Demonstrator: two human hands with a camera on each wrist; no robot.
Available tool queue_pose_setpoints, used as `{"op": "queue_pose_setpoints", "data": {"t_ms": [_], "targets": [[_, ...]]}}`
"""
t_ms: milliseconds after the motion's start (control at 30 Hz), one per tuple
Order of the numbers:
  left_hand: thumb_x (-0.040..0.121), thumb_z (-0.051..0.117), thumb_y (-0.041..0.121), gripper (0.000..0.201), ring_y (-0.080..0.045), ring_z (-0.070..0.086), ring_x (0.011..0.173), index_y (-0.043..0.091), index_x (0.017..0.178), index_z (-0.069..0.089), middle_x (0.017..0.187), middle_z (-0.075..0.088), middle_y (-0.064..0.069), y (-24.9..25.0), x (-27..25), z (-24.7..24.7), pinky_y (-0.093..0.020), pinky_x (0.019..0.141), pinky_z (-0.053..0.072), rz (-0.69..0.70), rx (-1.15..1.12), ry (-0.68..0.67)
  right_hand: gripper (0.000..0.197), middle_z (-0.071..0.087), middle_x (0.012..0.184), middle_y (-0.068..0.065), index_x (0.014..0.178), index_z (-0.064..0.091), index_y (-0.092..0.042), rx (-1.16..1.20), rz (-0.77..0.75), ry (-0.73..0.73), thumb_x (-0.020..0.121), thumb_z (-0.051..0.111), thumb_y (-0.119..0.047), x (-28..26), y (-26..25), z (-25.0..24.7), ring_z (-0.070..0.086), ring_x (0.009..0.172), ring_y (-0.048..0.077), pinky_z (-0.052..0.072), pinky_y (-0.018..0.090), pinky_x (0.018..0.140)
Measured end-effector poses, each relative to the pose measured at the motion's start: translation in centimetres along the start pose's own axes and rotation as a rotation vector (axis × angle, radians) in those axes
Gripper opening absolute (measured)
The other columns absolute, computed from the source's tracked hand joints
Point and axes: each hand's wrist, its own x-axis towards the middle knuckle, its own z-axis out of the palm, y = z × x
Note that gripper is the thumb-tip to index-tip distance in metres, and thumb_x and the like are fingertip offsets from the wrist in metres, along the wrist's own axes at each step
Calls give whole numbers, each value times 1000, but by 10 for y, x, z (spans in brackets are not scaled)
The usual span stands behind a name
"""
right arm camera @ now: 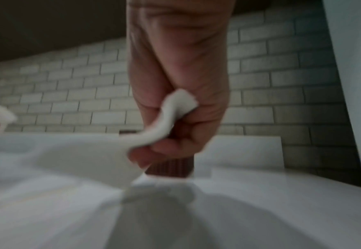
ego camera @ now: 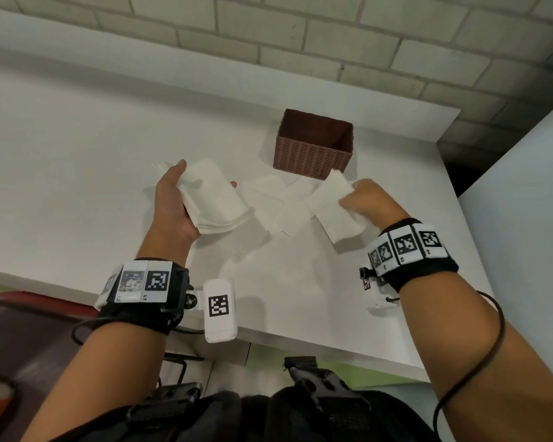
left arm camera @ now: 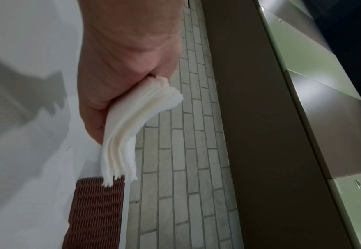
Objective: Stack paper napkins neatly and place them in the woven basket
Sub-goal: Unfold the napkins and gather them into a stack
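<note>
My left hand (ego camera: pixel 176 199) holds a stack of white napkins (ego camera: pixel 214 199) above the white table, thumb on the far side and fingers under it. In the left wrist view the stack's layered edges (left arm camera: pixel 128 131) fan out from my grip. My right hand (ego camera: pixel 369 199) pinches a single napkin (ego camera: pixel 336 208) by its right edge and holds it lifted, seen bent between my fingers in the right wrist view (right arm camera: pixel 170 118). Loose napkins (ego camera: pixel 278 205) lie overlapped on the table between my hands. The brown woven basket (ego camera: pixel 312 154) stands empty just behind them.
The white table (ego camera: pixel 77 154) runs back to a pale brick wall (ego camera: pixel 300 36). A white panel (ego camera: pixel 524 186) rises at the right. The table's near edge (ego camera: pixel 300 339) lies below my wrists, with dark gear under it.
</note>
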Motion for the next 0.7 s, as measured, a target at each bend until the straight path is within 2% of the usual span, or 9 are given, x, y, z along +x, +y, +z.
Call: {"op": "queue_pose_setpoints", "data": {"t_ms": [100, 200, 233, 300, 367, 467, 567, 633, 700], "targets": [[88, 50, 39, 51, -34, 72, 80, 14, 133, 47, 112, 60, -14, 7, -1, -3, -43, 66, 58, 15, -23, 8, 35, 62, 122, 15, 123, 53, 1, 639, 100, -48, 89, 56, -6, -12, -25, 4, 60, 109, 33, 50, 41, 92], [88, 50, 37, 48, -33, 72, 79, 14, 131, 48, 118, 59, -13, 12, 0, -5, -41, 69, 57, 43, -48, 31, 16, 70, 96, 15, 106, 57, 1, 1029, 164, -337, 96, 45, -2, -37, -49, 31, 61, 92, 32, 41, 46, 101], [88, 51, 37, 49, -33, 72, 79, 15, 132, 48, 120, 58, -13, 13, 0, -6, -42, 71, 56, 47, -59, 36, 18, 71, 98, 17, 107, 57, 3, 1039, 183, -389, 97, 43, 0, -48, -56, 43, 61, 97, 35, 38, 47, 103], [88, 51, 37, 49, -33, 72, 79, 15, 132, 48, 122, 56, -13, 16, 0, -9, -42, 73, 55, 53, -66, 40, 30, 61, 125, 22, 124, 51, 8, 988, 243, -390, 96, 46, 1, -57, -63, 74, 54, 120, 38, 40, 45, 102], [88, 51, 36, 46, -33, 71, 80, 15, 129, 50, 123, 56, -14, 18, 0, -12, -43, 76, 54, 57, -64, 39, 34, 55, 134, 21, 127, 51, 6, 927, 304, -359, 93, 53, -2, -55, -66, 103, 53, 123, 36, 43, 45, 103], [87, 52, 35, 51, -35, 68, 89, 14, 133, 47, 129, 53, -14, 19, -2, -18, -45, 81, 54, 52, -62, 35, 32, 59, 128, 17, 122, 56, -1, 887, 394, -322, 89, 58, -5, -46, -66, 127, 55, 119, 34, 45, 49, 98], [86, 53, 35, 57, -35, 68, 89, 15, 138, 44, 129, 52, -14, 20, -2, -22, -45, 79, 56, 46, -74, 42, 31, 61, 114, 18, 119, 57, 0, 853, 400, -292, 88, 57, -9, -43, -66, 133, 57, 115, 35, 47, 45, 82], [86, 53, 35, 55, -34, 69, 86, 15, 137, 45, 125, 54, -14, 21, -1, -25, -44, 77, 56, 47, -74, 39, 33, 60, 109, 16, 119, 56, 1, 811, 390, -277, 88, 57, -11, -43, -66, 134, 57, 115, 35, 48, 46, 88], [87, 52, 35, 54, -34, 70, 84, 14, 136, 46, 123, 56, -14, 22, 0, -27, -42, 75, 55, 47, -72, 29, 34, 61, 118, 16, 120, 55, 1, 786, 361, -282, 89, 56, -14, -46, -69, 132, 56, 115, 36, 48, 48, 92]]}}
